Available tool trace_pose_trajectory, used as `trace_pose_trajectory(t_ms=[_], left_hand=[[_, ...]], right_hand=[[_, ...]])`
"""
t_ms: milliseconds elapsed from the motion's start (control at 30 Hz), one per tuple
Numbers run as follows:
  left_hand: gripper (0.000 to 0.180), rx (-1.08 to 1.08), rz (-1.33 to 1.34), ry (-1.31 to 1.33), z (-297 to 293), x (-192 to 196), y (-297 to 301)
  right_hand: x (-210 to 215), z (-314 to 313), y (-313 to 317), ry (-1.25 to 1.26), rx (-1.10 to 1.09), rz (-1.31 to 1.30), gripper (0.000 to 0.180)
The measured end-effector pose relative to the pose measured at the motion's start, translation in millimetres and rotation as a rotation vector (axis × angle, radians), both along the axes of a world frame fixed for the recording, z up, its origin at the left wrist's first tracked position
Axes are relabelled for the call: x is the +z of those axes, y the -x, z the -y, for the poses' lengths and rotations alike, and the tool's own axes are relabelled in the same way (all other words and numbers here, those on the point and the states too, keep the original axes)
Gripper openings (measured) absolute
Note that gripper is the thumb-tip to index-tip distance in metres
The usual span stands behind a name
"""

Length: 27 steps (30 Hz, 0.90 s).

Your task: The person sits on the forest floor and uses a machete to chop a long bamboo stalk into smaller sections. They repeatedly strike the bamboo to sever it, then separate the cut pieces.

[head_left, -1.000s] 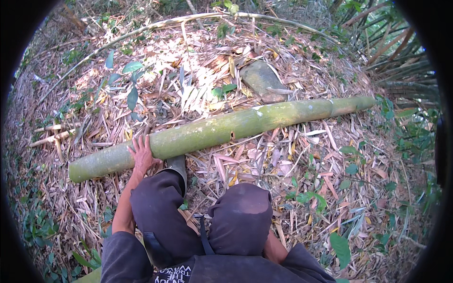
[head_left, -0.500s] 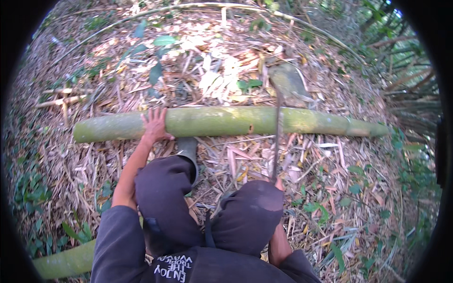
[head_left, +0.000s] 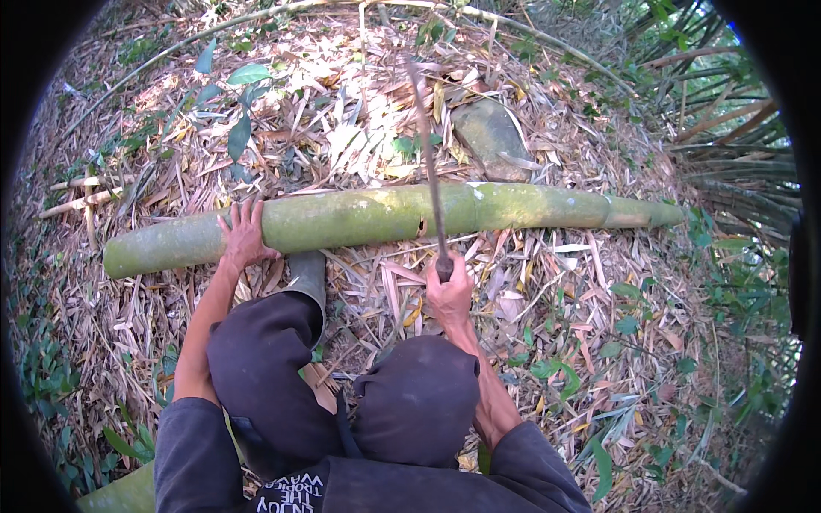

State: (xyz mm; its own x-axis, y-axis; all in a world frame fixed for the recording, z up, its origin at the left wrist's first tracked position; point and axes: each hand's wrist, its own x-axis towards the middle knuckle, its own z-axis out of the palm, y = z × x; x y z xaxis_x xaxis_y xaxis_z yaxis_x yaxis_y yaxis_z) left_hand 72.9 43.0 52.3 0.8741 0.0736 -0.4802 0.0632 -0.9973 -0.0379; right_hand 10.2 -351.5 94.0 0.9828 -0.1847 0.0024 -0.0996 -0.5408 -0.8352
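Forest floor point(head_left: 599, 342) of dry straw-coloured bamboo leaves, flat grey stone point(head_left: 489, 137) beyond. Long thick green bamboo pole point(head_left: 359, 218) lying crosswise on the litter, just past a rubber boot point(head_left: 306, 278). Left hand point(head_left: 244, 239) pressed flat on the pole, fingers spread, pinning it against rolling. Right hand point(head_left: 449, 291) clenched around the handle of a long dark blade point(head_left: 428, 162), raised steeply over the pole's middle, apparently poised for a chop.
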Motion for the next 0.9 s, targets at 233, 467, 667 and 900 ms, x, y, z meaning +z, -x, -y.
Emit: trace_pose_trajectory(t_ms=[233,467,667,900], left_hand=[[0.129,-0.001,-0.032,0.009,13.2,-4.3,-7.8],[0.132,0.021,-0.025,0.037,-0.5,-3.1,-12.7],[0.133,0.025,-0.041,0.054,-0.5,-3.2,-10.1],[0.134,-0.017,-0.011,0.067,8.5,-10.2,-34.8]], right_hand=[[-70.0,36.7,34.8,0.392,0.047,-0.494,0.027],[-23.4,18.4,1.1,-0.129,-0.019,-0.349,0.018],[66.8,10.5,-55.9,-0.784,-0.302,0.294,0.005],[-74.7,48.9,45.8,-0.488,-0.257,-0.638,0.008]])
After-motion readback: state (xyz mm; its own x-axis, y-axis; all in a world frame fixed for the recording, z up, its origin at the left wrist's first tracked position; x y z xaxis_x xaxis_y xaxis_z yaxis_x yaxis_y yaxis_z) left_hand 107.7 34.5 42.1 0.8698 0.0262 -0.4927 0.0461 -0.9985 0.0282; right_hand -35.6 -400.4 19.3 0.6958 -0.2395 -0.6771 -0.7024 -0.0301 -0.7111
